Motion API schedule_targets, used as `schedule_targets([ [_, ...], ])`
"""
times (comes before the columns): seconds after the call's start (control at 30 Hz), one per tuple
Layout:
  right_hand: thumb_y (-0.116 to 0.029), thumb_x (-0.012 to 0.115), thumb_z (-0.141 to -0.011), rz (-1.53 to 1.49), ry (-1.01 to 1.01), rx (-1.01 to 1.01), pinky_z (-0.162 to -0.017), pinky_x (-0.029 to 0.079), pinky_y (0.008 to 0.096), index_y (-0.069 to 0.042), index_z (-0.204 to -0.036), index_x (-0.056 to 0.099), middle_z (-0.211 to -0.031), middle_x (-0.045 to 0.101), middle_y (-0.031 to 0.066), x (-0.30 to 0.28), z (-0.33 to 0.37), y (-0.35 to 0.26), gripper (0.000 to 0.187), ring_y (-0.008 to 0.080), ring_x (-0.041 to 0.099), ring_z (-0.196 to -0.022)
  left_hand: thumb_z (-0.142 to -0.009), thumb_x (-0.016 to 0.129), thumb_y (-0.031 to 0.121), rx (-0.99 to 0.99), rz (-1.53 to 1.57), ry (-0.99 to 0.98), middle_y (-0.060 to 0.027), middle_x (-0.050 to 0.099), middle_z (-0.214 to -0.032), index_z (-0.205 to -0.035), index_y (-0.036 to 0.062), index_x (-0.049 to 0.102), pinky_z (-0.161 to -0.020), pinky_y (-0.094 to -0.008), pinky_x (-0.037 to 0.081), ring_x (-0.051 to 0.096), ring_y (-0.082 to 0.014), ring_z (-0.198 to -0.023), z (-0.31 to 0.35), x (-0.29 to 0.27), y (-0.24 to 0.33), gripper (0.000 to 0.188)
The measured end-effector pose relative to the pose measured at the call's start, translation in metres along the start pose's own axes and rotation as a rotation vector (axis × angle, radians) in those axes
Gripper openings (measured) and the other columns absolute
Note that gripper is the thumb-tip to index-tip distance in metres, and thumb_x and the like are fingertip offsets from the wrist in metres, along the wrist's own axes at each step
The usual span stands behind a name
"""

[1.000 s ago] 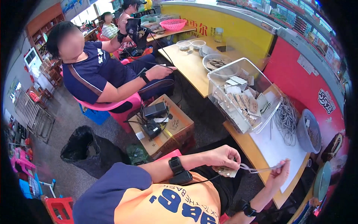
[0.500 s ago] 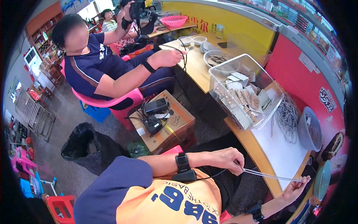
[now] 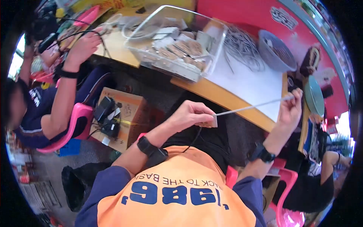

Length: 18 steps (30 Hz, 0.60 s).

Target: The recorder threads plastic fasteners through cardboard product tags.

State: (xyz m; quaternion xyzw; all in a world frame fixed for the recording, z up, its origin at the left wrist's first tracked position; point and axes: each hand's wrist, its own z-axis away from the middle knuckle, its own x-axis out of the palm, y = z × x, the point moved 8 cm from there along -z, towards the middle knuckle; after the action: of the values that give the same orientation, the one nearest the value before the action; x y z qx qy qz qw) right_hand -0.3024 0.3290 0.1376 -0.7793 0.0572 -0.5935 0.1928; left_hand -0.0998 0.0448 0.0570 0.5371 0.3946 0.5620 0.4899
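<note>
My left hand is closed on a small flat piece, pale at its end and brownish by the fingers. From it a thin grey cord runs taut, rising to the right. My right hand pinches the far end of that cord between thumb and fingers, beside the table's right end. Both hands are in front of the table edge, above my lap. The fingers hide how the cord is joined to the piece.
Ahead, a clear plastic bin holds many flat white and brown pieces. Behind it lie a heap of grey cords and a purple-grey basin. A green bowl stands right. At left, a co-worker's hand holds black cable above a cardboard box.
The view has swung right and down, and my hands appear nearer the middle. The flat piece now shows in my left hand. The cord stays stretched, now slanting up to the right.
</note>
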Motion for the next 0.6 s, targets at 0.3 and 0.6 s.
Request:
schedule_targets([
  [0.3, -0.014, 0.062, -0.088, 1.05, 0.4, 0.11, -0.05, 0.034, 0.0179, -0.004, -0.092, 0.064, -0.078, 0.065, 0.0014, -0.085, -0.028, 0.055, 0.011, 0.005, 0.048, -0.056, -0.08, 0.07, 0.01, -0.13, 0.04, 0.072, -0.0032, 0.068, -0.082, -0.091, 0.0014, 0.072, -0.07, -0.0231, 0.05, 0.063, -0.0083, -0.076, -0.018, -0.018, -0.012, 0.014],
  [0.6, -0.022, 0.061, -0.091, 1.053, 0.314, -0.246, -0.053, 0.035, 0.0191, -0.002, -0.091, 0.065, -0.076, 0.062, -0.0001, -0.008, -0.015, 0.071, 0.02, 0.0051, 0.049, -0.062, -0.079, 0.07, 0.01, -0.157, -0.269, 0.159, -0.0049, 0.068, -0.079, -0.092, -0.0011, 0.071, -0.067, -0.023, 0.05, 0.063, -0.0083, -0.073, -0.033, -0.037, -0.008, 0.017],
])
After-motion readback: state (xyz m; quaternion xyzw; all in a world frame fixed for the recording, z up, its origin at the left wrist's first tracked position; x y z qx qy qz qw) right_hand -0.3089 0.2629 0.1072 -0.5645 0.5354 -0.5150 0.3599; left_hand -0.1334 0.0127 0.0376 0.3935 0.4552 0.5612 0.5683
